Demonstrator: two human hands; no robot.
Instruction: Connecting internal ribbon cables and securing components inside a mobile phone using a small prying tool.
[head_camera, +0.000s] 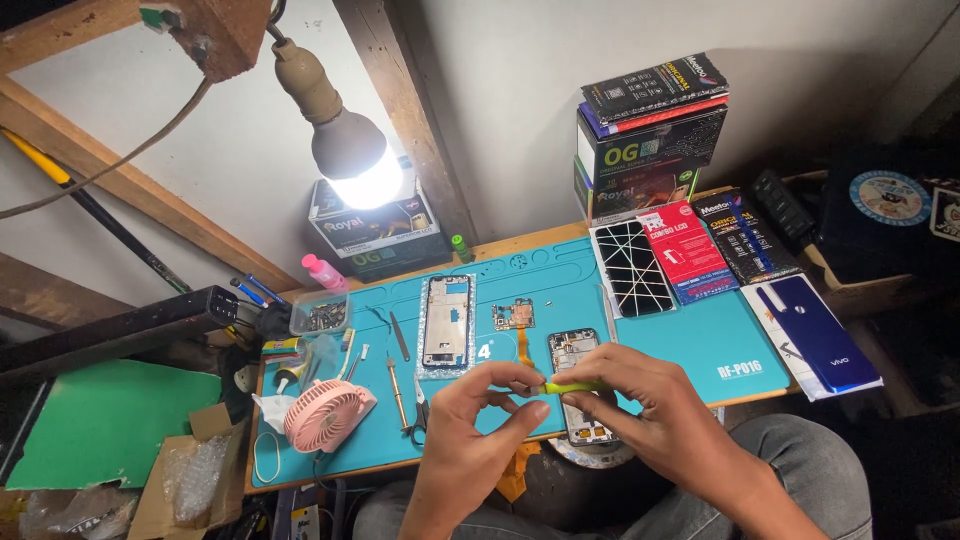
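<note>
Head view showed the left hand (470, 420) and right hand (640, 395) both pinching a small yellow-green tool (568, 386) above an opened phone (578, 385), where a slip could have gouged its exposed parts.

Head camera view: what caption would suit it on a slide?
Both hands hold a small yellow-green tool above an opened phone on a teal mat.

Both hands are meeting low over the work mat (700, 345), the left hand (470, 425) and right hand (650, 405) pinching a small tool (572, 386) between them. Under the right hand an opened phone (575, 380) is lying. Beyond the left hand – a phone frame (446, 322); a circuit board (513, 315) is sitting behind both. Left of the left hand a fan (325, 415) is resting – tweezers (398, 337) lying between. Boxes (645, 135) are stacking up far behind the right hand.
</note>
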